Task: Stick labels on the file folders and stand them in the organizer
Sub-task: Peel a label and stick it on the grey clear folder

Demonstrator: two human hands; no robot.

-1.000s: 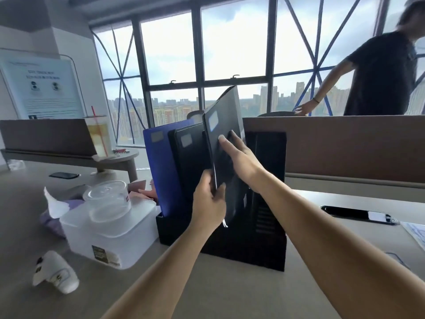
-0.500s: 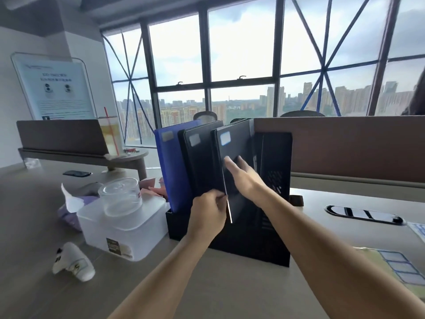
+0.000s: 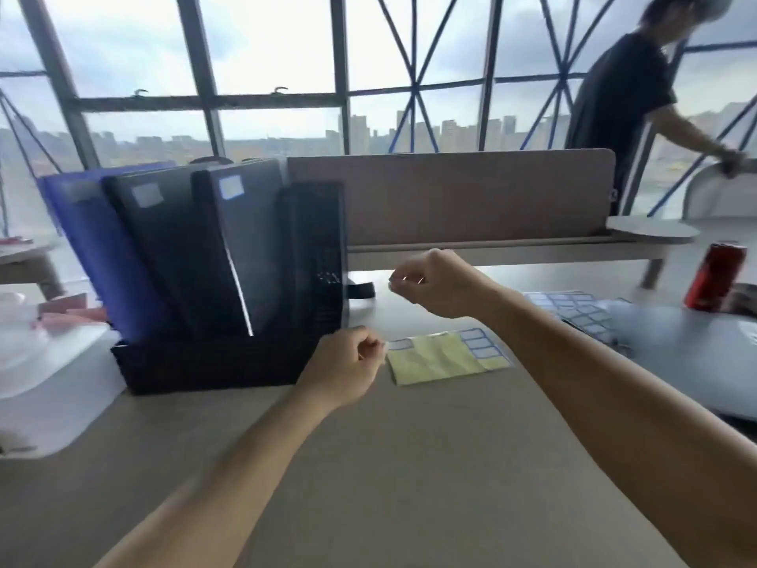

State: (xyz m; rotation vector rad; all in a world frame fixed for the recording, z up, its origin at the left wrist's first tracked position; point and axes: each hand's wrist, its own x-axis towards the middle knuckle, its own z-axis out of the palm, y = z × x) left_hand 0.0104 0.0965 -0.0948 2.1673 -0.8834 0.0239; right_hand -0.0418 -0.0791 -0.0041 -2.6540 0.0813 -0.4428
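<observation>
Hovering above the grey bench point(image 3: 368, 465), apart from each other: left hand point(image 3: 344, 366) and right hand point(image 3: 434, 284). Both have fingers curled in toward the palm, gripping nothing that can be made out through the blur.

Left hand low, just in front of the right end of the black plastic file organizer point(image 3: 213, 362), not touching it. Knuckles just beside the near-left corner of the yellow label sheet point(image 3: 442, 358), flat on the bench. Right hand higher and farther back, right of the organizer's tall end panel, over the far side of that sheet.

In the organizer, side by side, tops leaning left:
- blue plastic file folder point(image 3: 94, 256) at left, with a dull grey label point(image 3: 84, 194) near the top
- black file folder point(image 3: 164, 256) in the middle, with a pale label point(image 3: 146, 194) near the top
- second black file folder point(image 3: 245, 248) at right, nearest the hands but touched by neither, with a blue-edged white label point(image 3: 231, 187) near the top

Farther right on the bench, beyond the right forearm: second sheet of blue-bordered labels point(image 3: 573, 309). Red drink can point(image 3: 715, 276) upright near the right edge. White plastic box point(image 3: 53, 383) just beside the organizer's left end. Brown partition point(image 3: 450, 194) behind, with a person in a dark shirt point(image 3: 614, 108) standing beyond it at upper right.
</observation>
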